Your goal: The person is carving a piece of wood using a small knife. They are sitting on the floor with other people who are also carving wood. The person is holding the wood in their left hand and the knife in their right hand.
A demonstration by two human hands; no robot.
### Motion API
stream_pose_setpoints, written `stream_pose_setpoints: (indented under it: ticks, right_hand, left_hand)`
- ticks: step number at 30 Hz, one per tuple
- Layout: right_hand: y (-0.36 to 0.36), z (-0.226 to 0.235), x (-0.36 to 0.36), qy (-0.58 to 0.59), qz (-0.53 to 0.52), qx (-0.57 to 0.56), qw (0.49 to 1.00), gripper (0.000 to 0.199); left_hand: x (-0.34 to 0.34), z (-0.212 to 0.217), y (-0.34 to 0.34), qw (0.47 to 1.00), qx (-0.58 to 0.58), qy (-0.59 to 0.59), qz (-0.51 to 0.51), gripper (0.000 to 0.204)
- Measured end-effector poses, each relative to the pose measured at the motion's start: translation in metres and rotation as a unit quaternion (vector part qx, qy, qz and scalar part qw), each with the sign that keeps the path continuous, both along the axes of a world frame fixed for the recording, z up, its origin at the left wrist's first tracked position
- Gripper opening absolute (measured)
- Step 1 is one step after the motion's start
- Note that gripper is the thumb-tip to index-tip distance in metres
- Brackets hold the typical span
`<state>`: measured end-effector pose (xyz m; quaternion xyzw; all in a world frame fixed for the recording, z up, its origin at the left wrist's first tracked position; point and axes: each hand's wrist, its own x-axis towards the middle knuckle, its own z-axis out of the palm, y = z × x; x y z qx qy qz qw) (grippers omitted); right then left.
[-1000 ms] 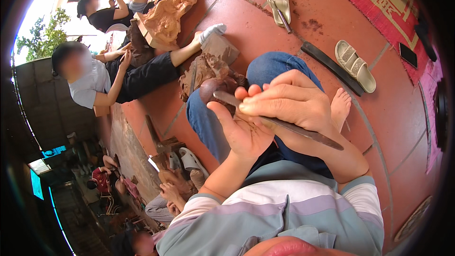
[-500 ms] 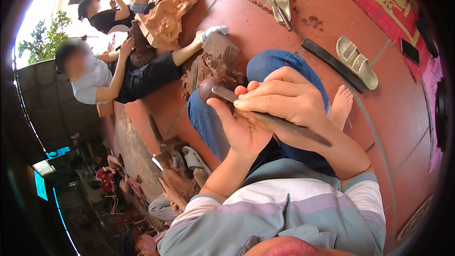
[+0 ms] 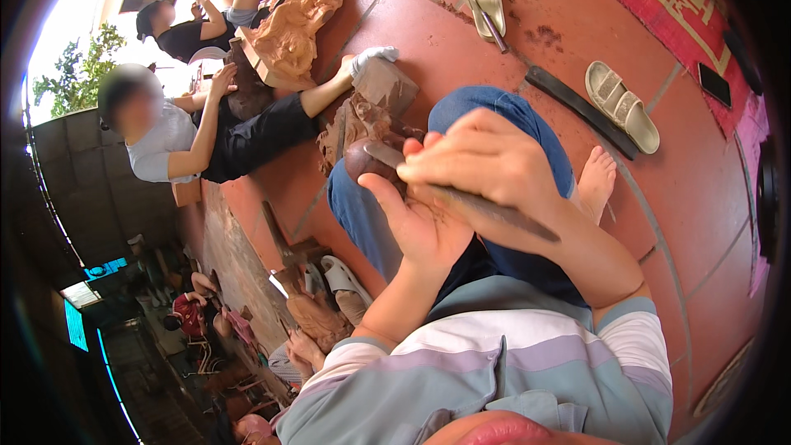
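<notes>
My right hand (image 3: 486, 169) grips a long flat dark tool (image 3: 503, 213), which looks like a file. Its front end rests against the rounded, smooth, dark brown part (image 3: 360, 166) of a wood carving (image 3: 402, 137) by my knees. My left hand (image 3: 424, 227) lies palm up under the tool, its thumb stretched toward the rounded part. Reddish fingertips show on the tool's far side, partly covered by my right hand. Most of my left fingers are hidden, so what they grip cannot be made out.
Red floor tiles surround me. Sandals (image 3: 622, 107) and a long dark bar (image 3: 577, 111) lie to the right, with a phone (image 3: 714, 85) on a red mat (image 3: 643, 0). On the left, people (image 3: 156, 136) sit beside wood carvings (image 3: 301, 29); a wooden-handled tool (image 3: 276, 231) lies nearer.
My right hand and the flat tool have shifted slightly left and away from me, blurred by motion. My left hand stays nearly in place.
</notes>
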<state>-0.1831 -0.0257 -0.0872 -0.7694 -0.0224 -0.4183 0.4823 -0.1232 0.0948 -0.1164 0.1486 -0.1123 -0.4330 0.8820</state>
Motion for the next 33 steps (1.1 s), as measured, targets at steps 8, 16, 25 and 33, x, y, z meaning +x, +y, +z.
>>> stream_pose_setpoints:
  ticks: [8, 16, 25, 33]
  right_hand:
    - [-0.002, 0.001, 0.0, 0.009, 0.011, 0.002, 1.0, 0.021]
    - [-0.006, 0.0, 0.0, 0.032, 0.009, 0.034, 0.999, 0.02]
    - [-0.005, -0.001, 0.0, -0.007, 0.007, 0.005, 1.0, 0.021]
    - [-0.003, -0.001, -0.006, 0.005, 0.02, 0.017, 1.0, 0.021]
  left_hand:
    - [-0.002, 0.004, 0.002, 1.0, 0.013, 0.011, -0.01, 0.055]
    - [-0.002, -0.001, -0.001, 0.998, 0.004, 0.046, -0.032, 0.067]
    - [-0.004, 0.003, 0.005, 0.999, 0.024, 0.034, -0.029, 0.064]
    - [-0.007, 0.008, 0.006, 0.999, 0.026, -0.012, -0.03, 0.054]
